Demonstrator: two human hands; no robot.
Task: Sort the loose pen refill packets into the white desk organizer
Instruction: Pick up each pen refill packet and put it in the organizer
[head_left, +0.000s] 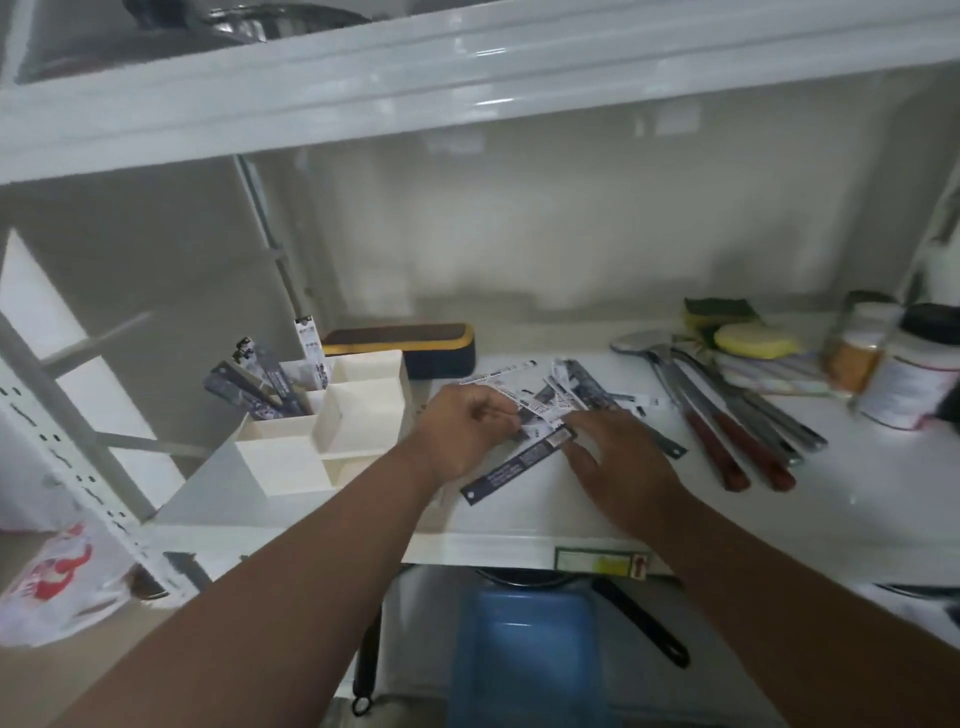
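Loose refill packets (566, 400) lie heaped right of the white organizer (332, 415), whose far-left slot already holds several (upright, easy to count). The left hand (462, 431) pinches one dark packet (519, 460); the right hand (618, 462) lies flat, steadying the heap.

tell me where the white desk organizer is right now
In the head view the white desk organizer stands on the shelf's left part, left of the left hand, just in front of the black and yellow case.

Dim, soft blur, glare on shelf (467, 57)
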